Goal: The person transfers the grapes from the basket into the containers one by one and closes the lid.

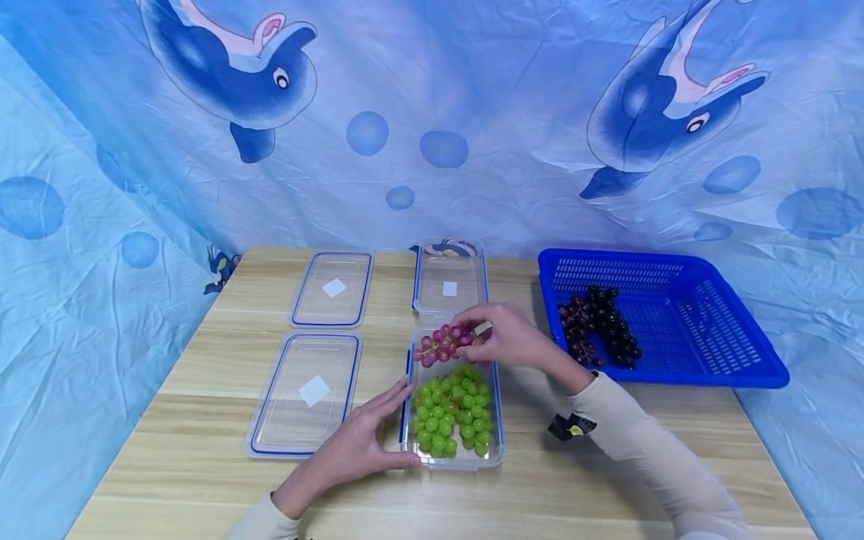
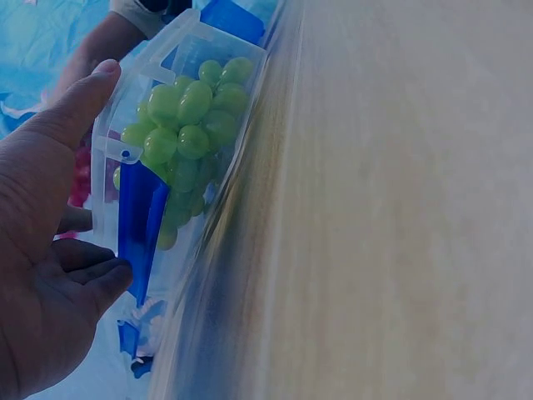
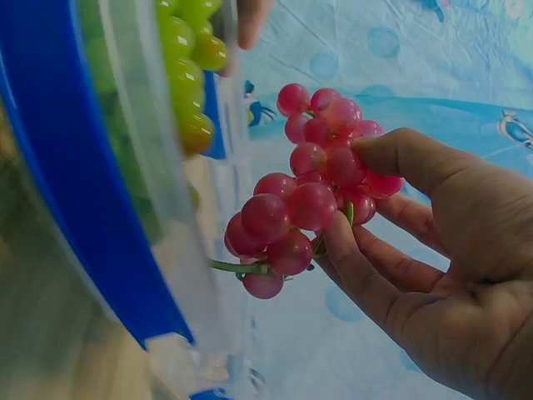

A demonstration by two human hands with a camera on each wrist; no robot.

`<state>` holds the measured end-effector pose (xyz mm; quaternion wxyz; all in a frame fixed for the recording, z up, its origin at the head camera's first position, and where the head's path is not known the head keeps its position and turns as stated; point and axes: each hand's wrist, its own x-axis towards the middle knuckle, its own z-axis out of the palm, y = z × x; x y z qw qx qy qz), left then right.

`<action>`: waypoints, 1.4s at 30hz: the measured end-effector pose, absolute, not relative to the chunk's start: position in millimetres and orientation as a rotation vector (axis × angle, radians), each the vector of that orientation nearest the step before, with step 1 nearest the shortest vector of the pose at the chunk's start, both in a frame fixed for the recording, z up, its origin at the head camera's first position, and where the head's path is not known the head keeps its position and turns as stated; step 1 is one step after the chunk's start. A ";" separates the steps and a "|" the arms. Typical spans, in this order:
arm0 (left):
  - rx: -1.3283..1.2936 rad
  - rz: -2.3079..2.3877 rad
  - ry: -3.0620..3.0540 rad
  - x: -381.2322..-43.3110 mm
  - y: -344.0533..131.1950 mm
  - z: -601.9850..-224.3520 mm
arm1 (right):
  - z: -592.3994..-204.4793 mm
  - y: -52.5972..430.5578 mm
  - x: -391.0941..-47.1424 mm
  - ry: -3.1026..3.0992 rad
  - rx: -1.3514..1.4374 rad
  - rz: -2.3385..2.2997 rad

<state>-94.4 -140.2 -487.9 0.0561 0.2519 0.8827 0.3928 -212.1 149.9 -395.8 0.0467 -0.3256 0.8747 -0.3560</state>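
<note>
My right hand (image 1: 509, 337) pinches a bunch of red grapes (image 1: 437, 346) between thumb and fingers, above the far end of a clear container (image 1: 451, 463). In the right wrist view, the red grapes (image 3: 312, 196) show with a green stem sticking out. Bunches of green grapes (image 1: 448, 412) lie in the near part of that container. My left hand (image 1: 358, 444) rests at the container's left side, thumb by the near corner and fingers spread along the wall. The left wrist view shows that hand (image 2: 50, 233) beside the blue side clip (image 2: 141, 225), fingers loosely bent.
Behind stands another clear container (image 1: 448, 300). Two clear lids with blue seals, one far (image 1: 337, 266) and one near (image 1: 297, 431), lie at left. At right, a blue basket (image 1: 675, 322) holds dark red grapes (image 1: 577, 322) and black grapes (image 1: 610, 322). A dolphin-print curtain (image 1: 472, 90) hangs behind.
</note>
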 end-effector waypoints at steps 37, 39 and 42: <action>0.779 1.193 2.668 -93.4 -140.4 -489.2 | -440.7 128.5 -215.9 2.717 -0.988 -0.581; 0.783 1.190 2.672 -93.8 -140.3 -489.2 | -438.1 131.4 -215.7 2.741 -0.984 -0.632; 0.788 1.185 2.681 -94.5 -140.3 -489.2 | -432.8 137.0 -216.2 2.786 -0.963 -0.699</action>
